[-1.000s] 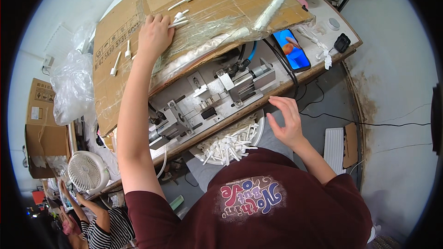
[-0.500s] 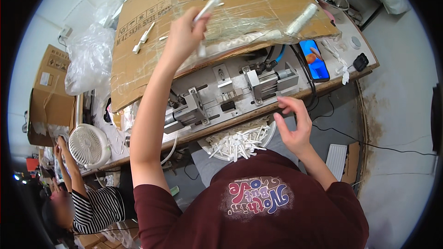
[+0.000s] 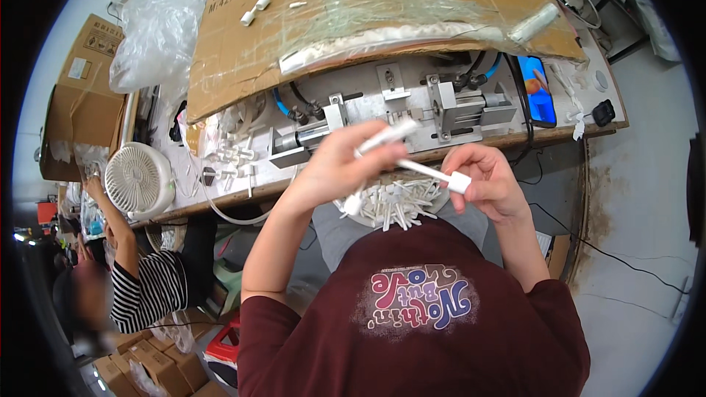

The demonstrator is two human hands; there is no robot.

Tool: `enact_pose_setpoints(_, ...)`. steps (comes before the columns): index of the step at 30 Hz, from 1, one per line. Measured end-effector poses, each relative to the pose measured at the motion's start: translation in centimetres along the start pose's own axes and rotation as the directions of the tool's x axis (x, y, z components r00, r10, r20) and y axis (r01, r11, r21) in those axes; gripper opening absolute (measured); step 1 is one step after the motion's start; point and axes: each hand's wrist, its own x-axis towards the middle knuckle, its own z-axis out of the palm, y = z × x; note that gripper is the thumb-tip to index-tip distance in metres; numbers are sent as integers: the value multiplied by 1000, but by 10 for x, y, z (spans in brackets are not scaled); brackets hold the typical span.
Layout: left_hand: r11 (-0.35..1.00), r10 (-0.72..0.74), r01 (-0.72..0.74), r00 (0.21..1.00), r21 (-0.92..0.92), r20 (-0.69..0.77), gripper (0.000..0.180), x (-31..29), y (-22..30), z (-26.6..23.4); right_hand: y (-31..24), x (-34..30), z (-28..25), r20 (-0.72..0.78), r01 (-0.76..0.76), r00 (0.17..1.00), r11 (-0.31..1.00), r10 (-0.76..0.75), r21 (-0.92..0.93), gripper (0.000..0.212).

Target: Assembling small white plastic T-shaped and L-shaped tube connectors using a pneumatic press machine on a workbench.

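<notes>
My left hand (image 3: 346,165), slightly blurred, is closed around white plastic rods; one blurred end (image 3: 401,131) sticks out past its fingers. Another white rod (image 3: 426,169) runs across from the left fingertips to my right hand (image 3: 494,184), whose thumb and fingers pinch its block-shaped end. Just beyond the hands, a metal clamping fixture (image 3: 393,82) is bolted to the bench, with one cylinder unit (image 3: 305,140) on the left and another (image 3: 471,106) on the right. Below the hands, many similar white pieces (image 3: 397,204) lie heaped in a container at my lap.
A large cardboard sheet (image 3: 250,59) covers the back of the bench, with a few white rods (image 3: 262,4) on it. On the right lies a phone (image 3: 537,92). A white fan (image 3: 137,180) stands left, near a co-worker in a striped shirt (image 3: 158,283).
My left hand has come down from over the cardboard with white rods. My right hand, previously with nothing in it, now pinches a rod's block end. The view has shifted somewhat.
</notes>
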Motion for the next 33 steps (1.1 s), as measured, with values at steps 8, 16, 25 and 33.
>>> enact_pose_setpoints(8,851,-20,-234,880,-470,-474,23,-8,-24,7,41,41,-7,340,260,799,-226,-496,-939,28)
enact_pose_setpoints(16,868,30,-316,804,-383,-594,25,-11,-30,20,57,63,3,389,137,846,-555,-366,-821,21)
enact_pose_setpoints(25,890,68,-349,739,-294,-671,24,-7,-37,24,52,67,1,404,164,861,-584,-308,-795,27)
enact_pose_setpoints(33,925,131,-342,692,-163,-710,21,0,-50,45,30,41,49,416,480,836,111,-357,-870,31)
